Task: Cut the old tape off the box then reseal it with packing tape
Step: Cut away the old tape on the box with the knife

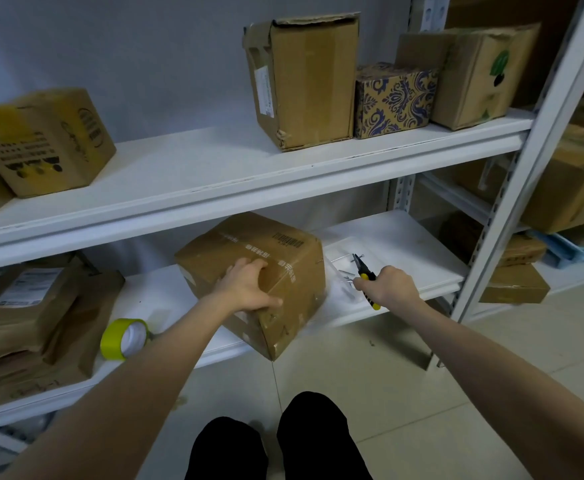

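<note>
A brown cardboard box (283,258) sits on the lower white shelf (398,237), one corner jutting over the front edge. My left hand (245,285) grips its near top edge, fingers curled over the top. Just right of the box, my right hand (392,287) holds a yellow-and-black handled cutting tool (365,273), its dark tip pointing away over the shelf. Strips of clear old tape (339,275) lie crumpled between the box and that hand. A roll of yellow-green packing tape (124,339) lies on the shelf to the left of the box.
Brown paper parcels (30,317) fill the lower shelf's left end. The upper shelf (214,174) carries several cardboard boxes, one patterned blue (392,98). A metal upright (526,174) stands at right with more boxes behind it. My knees (276,441) are over the tiled floor.
</note>
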Tool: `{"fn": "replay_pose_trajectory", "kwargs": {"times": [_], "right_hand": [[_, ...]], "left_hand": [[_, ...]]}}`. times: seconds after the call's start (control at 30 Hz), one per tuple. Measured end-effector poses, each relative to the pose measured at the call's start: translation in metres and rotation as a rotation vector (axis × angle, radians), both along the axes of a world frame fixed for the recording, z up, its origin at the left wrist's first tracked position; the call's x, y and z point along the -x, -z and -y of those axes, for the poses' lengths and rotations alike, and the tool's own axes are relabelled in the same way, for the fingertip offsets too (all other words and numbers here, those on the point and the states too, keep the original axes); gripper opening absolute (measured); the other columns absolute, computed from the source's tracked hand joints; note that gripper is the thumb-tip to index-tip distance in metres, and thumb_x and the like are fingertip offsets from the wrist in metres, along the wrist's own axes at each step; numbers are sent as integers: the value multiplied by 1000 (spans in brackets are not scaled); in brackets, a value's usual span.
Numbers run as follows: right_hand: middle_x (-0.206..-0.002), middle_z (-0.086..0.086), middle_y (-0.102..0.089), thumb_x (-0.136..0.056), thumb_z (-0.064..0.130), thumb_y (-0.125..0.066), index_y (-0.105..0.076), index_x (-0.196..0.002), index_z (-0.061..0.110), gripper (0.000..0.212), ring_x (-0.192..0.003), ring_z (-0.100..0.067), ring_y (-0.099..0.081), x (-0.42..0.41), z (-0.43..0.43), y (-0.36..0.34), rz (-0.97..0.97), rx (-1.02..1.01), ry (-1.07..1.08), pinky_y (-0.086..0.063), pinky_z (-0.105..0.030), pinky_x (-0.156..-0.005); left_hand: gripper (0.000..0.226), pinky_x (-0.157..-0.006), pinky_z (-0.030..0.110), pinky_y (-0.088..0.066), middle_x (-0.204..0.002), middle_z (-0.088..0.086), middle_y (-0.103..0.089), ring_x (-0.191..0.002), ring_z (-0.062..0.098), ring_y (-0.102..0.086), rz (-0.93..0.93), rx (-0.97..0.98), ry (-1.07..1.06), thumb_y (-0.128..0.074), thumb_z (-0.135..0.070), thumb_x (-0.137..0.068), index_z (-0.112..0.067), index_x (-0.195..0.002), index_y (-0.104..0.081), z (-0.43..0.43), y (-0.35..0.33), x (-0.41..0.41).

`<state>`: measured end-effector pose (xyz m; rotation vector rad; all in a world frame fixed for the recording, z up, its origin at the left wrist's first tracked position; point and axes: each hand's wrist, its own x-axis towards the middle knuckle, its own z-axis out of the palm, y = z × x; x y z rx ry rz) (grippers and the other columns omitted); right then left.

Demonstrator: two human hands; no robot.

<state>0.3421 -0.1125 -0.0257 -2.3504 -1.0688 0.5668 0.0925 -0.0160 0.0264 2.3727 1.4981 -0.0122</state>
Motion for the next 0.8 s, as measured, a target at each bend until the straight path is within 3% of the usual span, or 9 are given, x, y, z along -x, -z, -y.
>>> {"fn": "replay_pose_trajectory", "kwargs": {"times": [0.3,0.43,0.6,0.73,0.8], "right_hand": [[-70,2,-57,-77,46,-58,-55,-73,15,32,-68,-17,-56,-12,-32,14,102,222,-37,-36,-22,-50],[-65,2,-60,-78,48,-56,-55,-67,14,35,-65,-18,-59,-5,-34,16,106,144,-56,-39,-23,-51],[-55,-2,-52,-80,46,-58,-46,-55,12,43,-57,-18,-52,22,-24,20,-124,22,-161,-37,-28,-51],[-56,-5,-53,-67,59,-48,-45,-59,12,47,-55,-21,-49,45,-16,27,-322,6,-173,-37,-27,-53],[-59,-6,-53,-74,54,-52,-45,-59,12,45,-55,-22,-49,51,-15,31,-355,-9,-149,-39,-29,-54]], "left_hand": [[76,-95,41,-48,-136,1,-44,-122,25,-46,-71,-195,-24,-68,-56,-73,-35,-140,-39,-11,7,-8],[73,-94,43,-49,-134,3,-45,-122,27,-46,-100,-210,-54,-65,-58,-74,-35,-138,-37,-16,11,-9],[76,-92,44,-49,-133,5,-45,-121,29,-46,-108,-214,-67,-65,-61,-72,-34,-138,-38,-20,9,-12],[74,-92,43,-48,-132,5,-46,-119,29,-46,-81,-200,-79,-67,-58,-72,-33,-137,-40,-19,6,-15],[74,-93,43,-48,-132,6,-45,-119,30,-46,-85,-197,-84,-67,-57,-72,-33,-137,-40,-18,6,-16]]}}
